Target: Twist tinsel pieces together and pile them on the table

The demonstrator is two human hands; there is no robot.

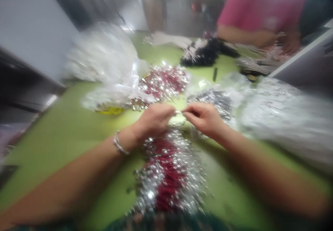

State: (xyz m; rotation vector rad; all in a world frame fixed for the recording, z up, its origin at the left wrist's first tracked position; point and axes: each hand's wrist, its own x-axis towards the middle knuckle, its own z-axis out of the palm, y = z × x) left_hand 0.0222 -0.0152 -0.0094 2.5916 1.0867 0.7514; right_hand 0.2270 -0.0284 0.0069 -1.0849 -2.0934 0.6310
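Note:
My left hand, with a bracelet at the wrist, is closed in a pinch. Facing it, my right hand also pinches, thumb against forefinger. Between the fingertips runs a short, thin pale piece, too blurred to name more exactly. Below both hands lies a long heap of dark red wires with shiny silver ends on either side. Just beyond my left hand is another pile of red wires with silver ends. A bag of small grey metal parts lies behind my right hand.
On the green table, a big clear plastic bag stands at the left and white bagged goods lie at the right. Black-ended wire bundles are at the back. A person in a pink top works across the table.

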